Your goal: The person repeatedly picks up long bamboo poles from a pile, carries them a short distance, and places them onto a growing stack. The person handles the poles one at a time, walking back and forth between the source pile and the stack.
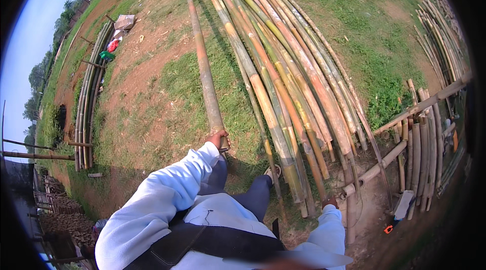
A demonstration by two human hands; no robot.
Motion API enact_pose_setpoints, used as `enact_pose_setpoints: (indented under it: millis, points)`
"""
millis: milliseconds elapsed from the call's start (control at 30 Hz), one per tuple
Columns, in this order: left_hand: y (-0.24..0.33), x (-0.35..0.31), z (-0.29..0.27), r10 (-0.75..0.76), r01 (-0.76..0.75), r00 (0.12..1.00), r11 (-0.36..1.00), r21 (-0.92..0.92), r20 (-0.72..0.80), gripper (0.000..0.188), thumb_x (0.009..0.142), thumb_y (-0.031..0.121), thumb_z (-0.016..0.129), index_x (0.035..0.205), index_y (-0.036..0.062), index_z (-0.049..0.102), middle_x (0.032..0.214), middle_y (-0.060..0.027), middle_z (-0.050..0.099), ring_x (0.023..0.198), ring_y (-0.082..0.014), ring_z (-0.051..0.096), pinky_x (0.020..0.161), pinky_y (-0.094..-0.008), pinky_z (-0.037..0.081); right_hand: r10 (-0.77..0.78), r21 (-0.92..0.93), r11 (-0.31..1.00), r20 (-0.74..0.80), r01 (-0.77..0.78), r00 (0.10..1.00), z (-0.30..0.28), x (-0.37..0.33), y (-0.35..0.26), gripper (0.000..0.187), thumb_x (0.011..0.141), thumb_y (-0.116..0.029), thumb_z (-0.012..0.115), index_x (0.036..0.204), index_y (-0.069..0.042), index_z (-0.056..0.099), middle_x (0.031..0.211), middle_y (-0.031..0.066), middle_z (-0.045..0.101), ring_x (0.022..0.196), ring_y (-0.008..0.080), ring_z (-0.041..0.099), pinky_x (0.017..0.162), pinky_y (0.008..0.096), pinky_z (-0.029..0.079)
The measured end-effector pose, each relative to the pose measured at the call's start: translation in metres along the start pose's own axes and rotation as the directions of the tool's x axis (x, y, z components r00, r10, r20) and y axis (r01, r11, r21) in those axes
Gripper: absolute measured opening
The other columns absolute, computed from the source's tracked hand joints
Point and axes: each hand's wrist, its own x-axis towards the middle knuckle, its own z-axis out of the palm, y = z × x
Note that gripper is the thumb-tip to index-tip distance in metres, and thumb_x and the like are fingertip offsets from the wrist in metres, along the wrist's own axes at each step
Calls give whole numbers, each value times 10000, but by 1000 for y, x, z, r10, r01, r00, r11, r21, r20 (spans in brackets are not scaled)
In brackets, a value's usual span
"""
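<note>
My left hand (217, 140) is wrapped round the near end of a long bamboo pole (203, 67), which stretches away over the grass, apart from the others. A small dark edge shows just under that hand; I cannot make out what it is. Right of it lies a big stack of green and brown bamboo poles (273, 57), their near ends fanned out. My right hand (330, 202) is closed at the near end of one bamboo pole (315, 166) of this stack; its fingers are mostly hidden. Both arms wear light blue sleeves.
Another bundle of poles (91, 103) lies at the left, with a cardboard box (124, 22) and red and green bags past it. Right, short bamboo pieces (424, 153) lean on a crossbar (425, 104). Below them is a tool with an orange handle (388, 229). My shoe (274, 172) stands beside the stack.
</note>
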Motion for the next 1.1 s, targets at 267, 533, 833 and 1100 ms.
enact_pose_setpoints:
  millis: [267,533,833,1100]
  points:
    - [-39,-47,114,54,-47,990,998,51,-129,230,644,116,601,766,-67,534,614,-132,562,483,-235,563,436,-337,477,-604,900,315,-55,302,795,-50,-43,-172,406,785,-292,580,1093,-53,465,918,137,584,663,180,575,569,287,466]
    - [-118,-135,194,159,-156,987,983,98,-19,403,629,206,674,902,-67,556,826,-129,606,693,-221,605,602,-309,483,-847,745,397,73,536,526,-168,-163,-251,555,696,-356,671,1049,40,504,947,185,574,718,193,599,645,276,474]
    - [-169,-162,213,-73,-131,881,912,389,467,555,576,266,737,978,-53,524,888,-159,595,821,-238,574,737,-337,453,-808,633,556,263,539,527,-189,-147,-161,528,636,-185,713,1061,35,490,920,102,597,826,167,567,752,279,442]
    - [-122,-30,73,-277,57,863,884,464,422,473,650,164,689,1030,-48,506,806,-109,607,697,-177,592,621,-288,481,-526,217,844,157,491,836,-147,-53,-48,555,561,-192,704,1040,11,512,911,151,592,812,245,587,753,324,464]
